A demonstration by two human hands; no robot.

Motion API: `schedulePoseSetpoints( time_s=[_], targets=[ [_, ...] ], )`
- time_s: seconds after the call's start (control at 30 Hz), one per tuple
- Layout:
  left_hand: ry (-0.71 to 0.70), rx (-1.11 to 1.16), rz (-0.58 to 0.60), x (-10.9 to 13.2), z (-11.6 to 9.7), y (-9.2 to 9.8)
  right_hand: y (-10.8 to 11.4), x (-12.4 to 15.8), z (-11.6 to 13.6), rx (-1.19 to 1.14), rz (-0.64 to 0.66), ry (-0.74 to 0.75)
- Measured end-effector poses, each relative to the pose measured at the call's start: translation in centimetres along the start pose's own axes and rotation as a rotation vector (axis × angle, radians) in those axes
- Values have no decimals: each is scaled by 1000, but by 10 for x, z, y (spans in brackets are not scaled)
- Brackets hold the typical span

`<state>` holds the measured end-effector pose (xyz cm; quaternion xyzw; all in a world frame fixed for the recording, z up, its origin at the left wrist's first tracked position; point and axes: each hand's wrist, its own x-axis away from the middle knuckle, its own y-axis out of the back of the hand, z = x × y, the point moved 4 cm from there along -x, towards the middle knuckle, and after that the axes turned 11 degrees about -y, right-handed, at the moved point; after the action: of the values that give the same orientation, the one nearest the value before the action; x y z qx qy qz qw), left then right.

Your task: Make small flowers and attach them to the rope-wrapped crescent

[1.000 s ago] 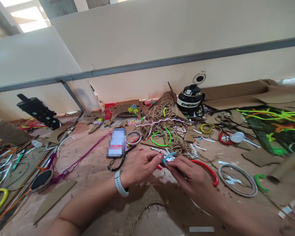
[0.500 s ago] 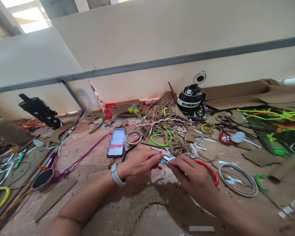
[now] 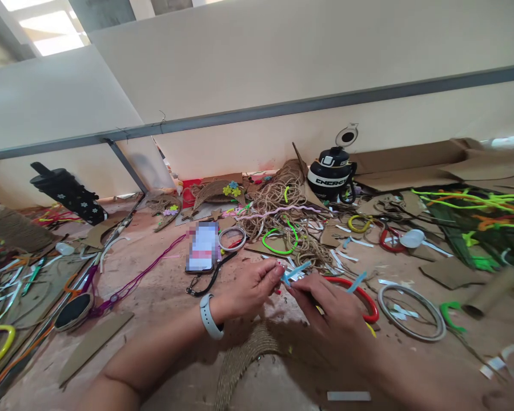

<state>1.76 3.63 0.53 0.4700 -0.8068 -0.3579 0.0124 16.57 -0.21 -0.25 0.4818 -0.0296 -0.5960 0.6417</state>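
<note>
Over a cluttered bench [image 3: 154, 311], left hand [image 3: 255, 287] and right hand [image 3: 329, 302] pinch a blue strip [image 3: 300, 269], likely light, pliable, best held mid-length.

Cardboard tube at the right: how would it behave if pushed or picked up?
The tube would likely roll if nudged, being round and lying on its side. It looks hollow at one end, so it is probably light and may crush if gripped hard.
</note>
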Motion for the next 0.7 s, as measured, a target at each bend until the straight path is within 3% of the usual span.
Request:
schedulePoseSetpoints(
  time_s=[0.13, 0.2, 0.37, 0.47, 0.57, 0.7],
  targets=[
    [21, 24, -5, 0, -7, 1, -1, 0, -1, -162, 68, -101],
    [11, 87, -12, 1, -6, 1, -2, -3, -5, -269, 143, -240],
    [-47, 216, 10, 4, -1, 0, -16, -4, -19, -797, 480, -692],
    [-108, 275, 132, 6, 0, -3, -24, -1, -27, -960, 691, -818],
    [-196, 381, 281, 7, -4, -7, -24, -1, -33, -891, 823, -774],
    [-300, 384, 421, 6, -10, -9, -12, -12, -32, -546, 790, -456]
  ],
)
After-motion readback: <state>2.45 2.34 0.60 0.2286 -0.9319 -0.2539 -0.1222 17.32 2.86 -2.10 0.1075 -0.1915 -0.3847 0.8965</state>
